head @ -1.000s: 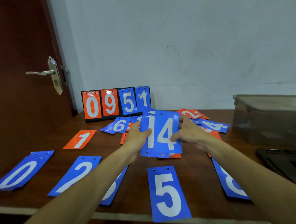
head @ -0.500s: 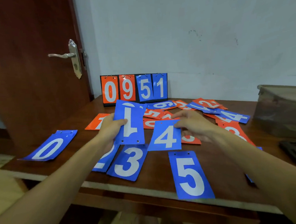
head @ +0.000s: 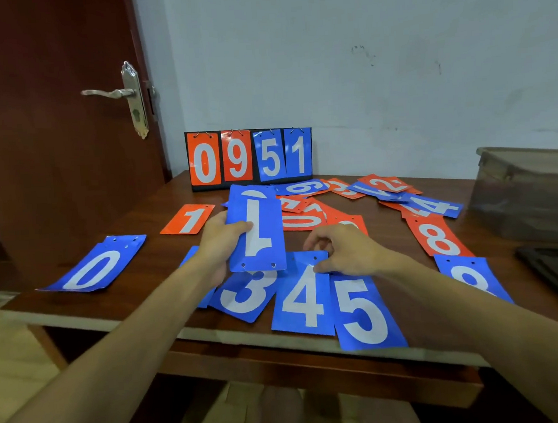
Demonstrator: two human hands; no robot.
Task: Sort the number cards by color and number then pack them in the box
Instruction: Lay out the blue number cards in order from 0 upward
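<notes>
My left hand (head: 219,244) holds an upside-down blue 1 card (head: 256,229) above the table, thumb on its face. My right hand (head: 345,251) pinches the top edge of the blue 4 card (head: 304,299), which lies flat between the blue 3 card (head: 243,295) and the blue 5 card (head: 363,310) near the front edge. A blue 0 card (head: 93,266) lies at the left, a blue 8 card (head: 471,278) at the right. An orange 1 card (head: 188,219) and an orange 8 card (head: 437,237) lie further back. The box (head: 528,192) stands at the right.
A scoreboard stand (head: 249,156) showing 0 9 5 1 stands against the wall. A loose heap of orange and blue cards (head: 342,204) lies behind my hands. A dark lid (head: 555,269) lies at the right edge. A door (head: 53,127) is at the left.
My right hand has drawn the blue 4 card nearer and laid it flat between the 3 and the 5. My left hand still holds the blue 1 card.
</notes>
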